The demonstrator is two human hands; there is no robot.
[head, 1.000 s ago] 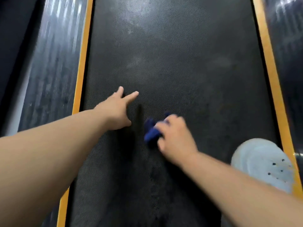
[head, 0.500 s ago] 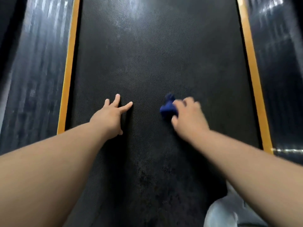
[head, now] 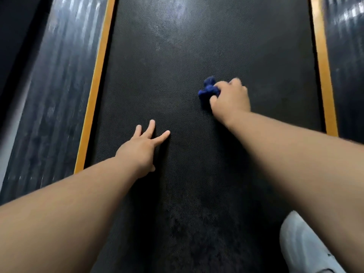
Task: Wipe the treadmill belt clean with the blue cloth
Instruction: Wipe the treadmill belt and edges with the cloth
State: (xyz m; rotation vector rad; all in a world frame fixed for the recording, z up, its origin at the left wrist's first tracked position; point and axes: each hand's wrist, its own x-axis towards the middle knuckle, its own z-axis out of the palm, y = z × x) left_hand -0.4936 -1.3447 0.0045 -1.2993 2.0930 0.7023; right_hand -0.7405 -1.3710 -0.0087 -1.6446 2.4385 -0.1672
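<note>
Head view: the right hand [head: 230, 98] grips the blue cloth [head: 208, 91], fingers curled round the bunched wad, and presses it onto the treadmill belt [head: 177, 56]. The cloth sits right of the belt's centre line, apart from the right orange strip [head: 323, 75]. Bunching probably concentrates pressure on a small contact patch. The left hand [head: 141, 146] lies flat on the belt, fingers straight and spread, holding nothing; it probably braces the leaning body. Count: 2 hands, 1 cloth, 1 belt, 2 orange strips including the left orange strip [head: 94, 85], 1 white shoe [head: 303, 247] at lower right.
</note>
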